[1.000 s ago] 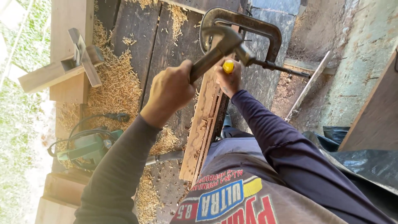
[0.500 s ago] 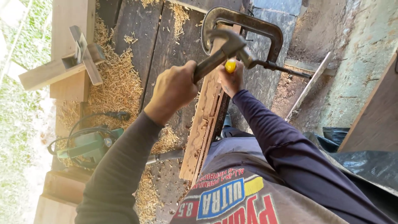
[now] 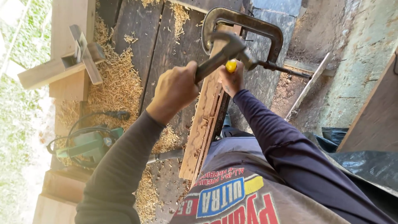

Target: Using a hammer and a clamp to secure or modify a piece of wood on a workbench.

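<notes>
Chiselling the clamped wooden plank (image 3: 207, 120): the left hand (image 3: 176, 89) has its fingers wrapped tight on the hammer (image 3: 222, 52), poised just above the plank. The right hand (image 3: 233, 81) grips the yellow-handled chisel (image 3: 231, 65) against the plank's top end, beneath the C-clamp (image 3: 248, 29). I judge the strike needs a square hit on the chisel's butt.

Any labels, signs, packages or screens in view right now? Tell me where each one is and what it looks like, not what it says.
Printed graphic on the person's shirt: bottom centre, seen upside down; a blue slanted panel with white letters, a yellow tab and large red letters on grey cloth.
No packages, signs or screens show; nothing legible on the green power tool lying at left among the wood shavings.
</notes>
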